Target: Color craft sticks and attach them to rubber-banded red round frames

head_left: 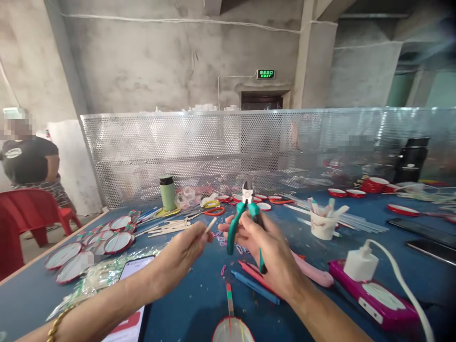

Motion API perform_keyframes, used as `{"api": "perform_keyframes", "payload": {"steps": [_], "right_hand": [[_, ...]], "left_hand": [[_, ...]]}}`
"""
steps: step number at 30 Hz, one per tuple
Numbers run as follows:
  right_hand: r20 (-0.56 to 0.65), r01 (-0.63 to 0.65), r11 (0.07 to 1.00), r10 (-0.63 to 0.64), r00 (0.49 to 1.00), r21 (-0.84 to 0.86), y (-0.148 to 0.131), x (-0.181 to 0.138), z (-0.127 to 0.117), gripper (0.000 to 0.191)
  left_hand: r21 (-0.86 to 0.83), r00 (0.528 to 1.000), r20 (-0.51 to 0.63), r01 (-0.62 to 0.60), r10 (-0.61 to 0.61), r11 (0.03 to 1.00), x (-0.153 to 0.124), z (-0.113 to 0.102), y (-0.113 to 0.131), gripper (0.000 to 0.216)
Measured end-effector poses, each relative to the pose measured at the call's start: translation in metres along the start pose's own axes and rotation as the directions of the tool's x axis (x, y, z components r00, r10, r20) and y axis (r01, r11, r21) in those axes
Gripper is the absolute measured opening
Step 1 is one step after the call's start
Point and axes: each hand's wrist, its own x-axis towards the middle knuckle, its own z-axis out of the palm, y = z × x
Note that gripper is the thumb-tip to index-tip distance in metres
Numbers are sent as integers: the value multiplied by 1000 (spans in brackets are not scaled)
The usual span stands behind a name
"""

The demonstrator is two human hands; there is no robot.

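My right hand (272, 249) grips a pair of diagonal cutters (234, 229) with green handles; their metal jaws point up and stand slightly apart. In my left hand (187, 249), a short pale wooden stick (211, 223) is pinched between thumb and fingers, its end pointing at the cutters but apart from them. Below both hands, a small round red-rimmed disc (233, 331) with a striped handle lies on the blue table. Red and blue pens (254, 286) rest under my right wrist. Small coloured loops (240, 248) are scattered behind the hands.
Wooden sticks (169, 228) lie beyond my left hand, near a green bottle (167, 193). Round red-rimmed discs (119, 242) pile up at left. A phone (123, 320) sits under my left forearm. At right are a paper cup (323, 224) and a purple power strip (383, 301) with a cable.
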Motion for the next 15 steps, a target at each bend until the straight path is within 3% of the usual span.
{"api": "perform_keyframes", "payload": {"steps": [2, 6, 11, 15], "right_hand": [[4, 18, 971, -17, 1000, -237, -6, -2, -3, 26], [23, -17, 785, 40, 999, -620, -4, 0, -6, 23], [6, -119, 670, 181, 983, -733, -1, -1, -1, 9], [27, -162, 677, 260, 965, -718, -3, -8, 3, 17]], "left_hand": [[72, 996, -77, 46, -40, 996, -3, -10, -5, 33], [255, 985, -171, 67, -23, 965, 0, -23, -17, 31], [326, 975, -221, 37, 38, 945, 6, -27, -10, 24], [343, 946, -313, 32, 82, 939, 12, -28, 10, 28]]}}
